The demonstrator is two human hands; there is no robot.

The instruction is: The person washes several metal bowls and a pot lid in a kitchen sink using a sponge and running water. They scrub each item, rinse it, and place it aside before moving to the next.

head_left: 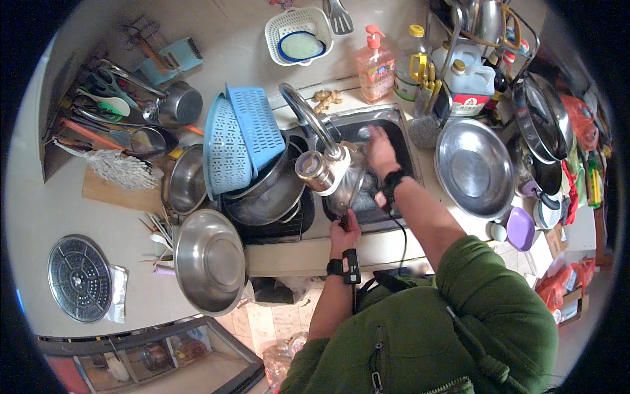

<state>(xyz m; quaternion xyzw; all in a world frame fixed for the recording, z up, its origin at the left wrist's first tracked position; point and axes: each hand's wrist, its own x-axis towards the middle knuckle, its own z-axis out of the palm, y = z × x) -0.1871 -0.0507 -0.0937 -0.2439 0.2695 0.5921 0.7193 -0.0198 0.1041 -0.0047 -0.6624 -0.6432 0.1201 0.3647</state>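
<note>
My left hand (345,231) is at the front edge of the sink, closed around a dark handle (344,220). The handle belongs to something that extends under the tap filter and looks like a metal pan or ladle, partly hidden. My right hand (381,150) is inside the dark sink basin (406,143), blurred, near its back; whether it holds anything cannot be made out. Between the hands, water runs below the chrome faucet (310,115), which has a cylindrical filter (315,171) on its spout.
Left of the basin, blue plastic baskets (256,125) lean in a metal wok (266,207). A steel bowl (211,261) overhangs the counter's front edge. Another steel bowl (473,167) lies right of the sink. Behind stand a pump soap bottle (375,69) and an oil bottle (411,59).
</note>
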